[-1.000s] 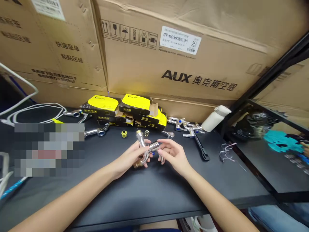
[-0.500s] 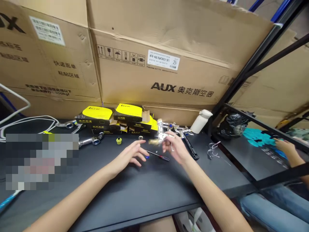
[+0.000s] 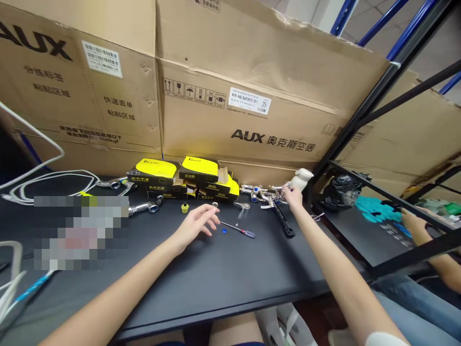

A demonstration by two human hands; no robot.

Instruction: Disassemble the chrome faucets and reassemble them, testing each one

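1. Look at the left hand [image 3: 196,223], out at 11 o'clock: it's open, fingers loose and slightly curled, gripping nothing, low over the black workbench [image 3: 216,293].
2. The right arm is stretched long, and the right hand [image 3: 293,197] is up at 1 o'clock, fingers bunched at the end of the chrome tap assembly [image 3: 261,193]. They're right at the metal, but is that a real grip? From this angle, you cannot tell.
3. That chrome tap assembly lies on the bench at the far edge, between the yellow-and-black boxes [image 3: 200,168] and a white bottle [image 3: 301,179], with a long black handle [image 3: 284,223] running toward the person at about 1 o'clock.
4. Between the two hands, at 12 o'clock, a thin screwdriver [image 3: 237,229] lies flat on the bench, with a small blue cap [image 3: 224,230] just beside it.
5. Just past the left fingertips sits a yellow-and-brass fitting [image 3: 185,207], with a chrome wrench [image 3: 146,207] further out at 11 o'clock.
6. Over at 10 o'clock, a white cable [image 3: 50,185] loops across the bench.
7. And out at 2 o'clock, beyond the shelf frame, another person's hand [image 3: 412,221] reaches toward a teal object [image 3: 378,209], well apart from all this.
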